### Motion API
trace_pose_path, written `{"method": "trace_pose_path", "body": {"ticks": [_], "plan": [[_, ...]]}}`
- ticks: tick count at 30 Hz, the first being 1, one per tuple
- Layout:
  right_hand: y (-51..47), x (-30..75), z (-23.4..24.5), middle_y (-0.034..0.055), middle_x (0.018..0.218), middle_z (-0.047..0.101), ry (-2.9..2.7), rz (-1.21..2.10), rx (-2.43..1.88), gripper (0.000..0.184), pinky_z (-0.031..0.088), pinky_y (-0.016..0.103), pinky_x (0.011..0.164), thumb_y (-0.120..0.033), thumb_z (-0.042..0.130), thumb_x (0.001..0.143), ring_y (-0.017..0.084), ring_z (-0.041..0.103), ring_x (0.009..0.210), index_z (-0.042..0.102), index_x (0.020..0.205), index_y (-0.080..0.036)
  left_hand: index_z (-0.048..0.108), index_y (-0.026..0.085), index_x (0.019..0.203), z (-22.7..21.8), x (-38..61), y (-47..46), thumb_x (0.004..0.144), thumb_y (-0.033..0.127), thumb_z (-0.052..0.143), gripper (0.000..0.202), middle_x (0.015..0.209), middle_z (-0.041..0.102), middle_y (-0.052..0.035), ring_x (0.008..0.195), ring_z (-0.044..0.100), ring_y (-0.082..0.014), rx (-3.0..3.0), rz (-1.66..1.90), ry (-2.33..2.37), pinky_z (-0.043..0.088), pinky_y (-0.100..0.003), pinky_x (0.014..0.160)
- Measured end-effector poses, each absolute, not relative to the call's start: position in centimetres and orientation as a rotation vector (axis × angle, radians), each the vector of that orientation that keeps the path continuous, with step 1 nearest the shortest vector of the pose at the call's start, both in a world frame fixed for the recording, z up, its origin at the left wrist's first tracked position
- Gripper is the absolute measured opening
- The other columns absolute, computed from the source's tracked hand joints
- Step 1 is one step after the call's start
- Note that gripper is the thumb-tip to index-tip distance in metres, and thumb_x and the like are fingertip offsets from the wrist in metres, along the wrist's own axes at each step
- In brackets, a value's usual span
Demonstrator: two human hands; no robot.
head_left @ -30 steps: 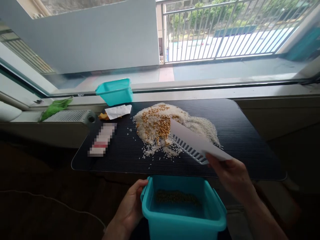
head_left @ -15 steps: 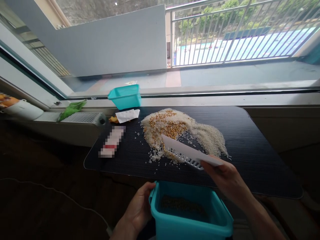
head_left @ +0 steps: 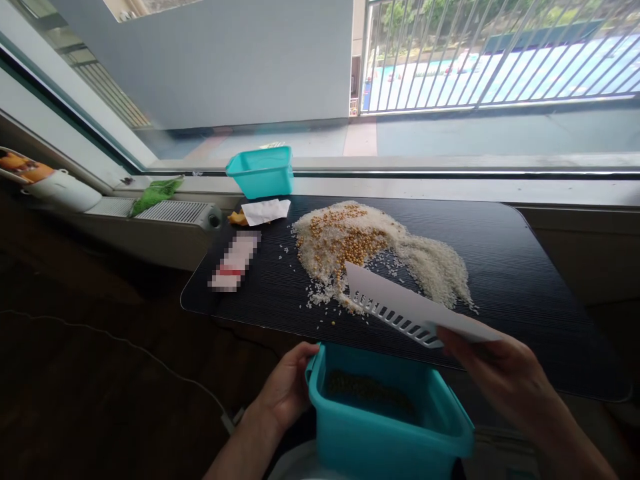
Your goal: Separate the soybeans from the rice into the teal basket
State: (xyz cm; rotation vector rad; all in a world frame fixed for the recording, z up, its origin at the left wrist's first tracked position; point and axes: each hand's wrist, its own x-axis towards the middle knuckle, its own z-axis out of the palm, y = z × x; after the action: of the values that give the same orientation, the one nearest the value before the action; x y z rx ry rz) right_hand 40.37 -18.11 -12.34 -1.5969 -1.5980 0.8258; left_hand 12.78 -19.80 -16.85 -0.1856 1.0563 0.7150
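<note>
My left hand [head_left: 287, 385] grips the left rim of a teal plastic bin [head_left: 390, 427], which is below the table's near edge. A layer of dark, grainy material [head_left: 370, 392] covers part of the bin's floor. In my right hand [head_left: 505, 367] is a white slotted plastic piece [head_left: 410, 297] with a flat face and a row of slots along its lower side. Its far end meets the near edge of a pile of white rice [head_left: 435, 267]. Yellow kernels [head_left: 357, 245] lie mixed through the pile's left part, and loose grains are scattered around it.
The pile lies on a dark table [head_left: 525, 293]. At the back left stand a second teal bin [head_left: 263, 177] and a crumpled white paper [head_left: 265, 212]. A blurred pink-and-white item [head_left: 235, 261] lies near the left edge. A radiator [head_left: 185, 217] with a green cloth [head_left: 156, 193] is beyond.
The white slotted piece and my right hand have moved right and slightly back toward me. My left hand stays on the bin's rim. The camera view has tilted downward and shifted.
</note>
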Motion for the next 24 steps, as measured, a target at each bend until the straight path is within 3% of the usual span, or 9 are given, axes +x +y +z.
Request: {"method": "trace_pose_path", "body": {"ticks": [4, 15, 24], "plan": [[-18.8, 40.2, -11.9, -0.0009, 0.064, 0.072, -1.608, 0.829, -1.633, 0.028, 0.056, 0.031, 0.064, -0.049, 0.062, 0.073, 0.024, 0.069, 0.071, 0.073, 0.082, -0.026, 0.062, 0.010, 0.068, -17.1, 12.4, -19.9, 0.078, 0.018, 0.054, 0.015, 0.053, 0.064, -0.0029, 0.048, 0.058, -0.0114, -0.172, 0.714, 1.049, 0.045, -0.022, 0.051], [-18.4, 40.0, -12.6, 0.0001, 0.064, 0.073, -1.626, 0.706, -1.639, 0.030, 0.057, 0.035, 0.066, -0.051, 0.061, 0.073, 0.027, 0.070, 0.074, 0.074, 0.085, -0.028, 0.060, 0.012, 0.067, -16.9, 11.6, -20.0, 0.077, 0.016, 0.055, 0.012, 0.057, 0.066, -0.0031, 0.052, 0.060, -0.0120, -0.146, 0.747, 1.037, 0.048, -0.024, 0.059], [-17.5, 39.1, -12.0, -0.0007, 0.065, 0.072, -1.664, 0.787, -1.618, 0.024, 0.054, 0.029, 0.057, -0.047, 0.061, 0.073, 0.023, 0.068, 0.064, 0.074, 0.077, -0.026, 0.062, 0.011, 0.073, -17.2, 11.3, -20.0, 0.076, 0.017, 0.056, 0.010, 0.055, 0.063, -0.0011, 0.049, 0.057, -0.0111, -0.143, 0.736, 1.022, 0.045, -0.023, 0.054]]}}
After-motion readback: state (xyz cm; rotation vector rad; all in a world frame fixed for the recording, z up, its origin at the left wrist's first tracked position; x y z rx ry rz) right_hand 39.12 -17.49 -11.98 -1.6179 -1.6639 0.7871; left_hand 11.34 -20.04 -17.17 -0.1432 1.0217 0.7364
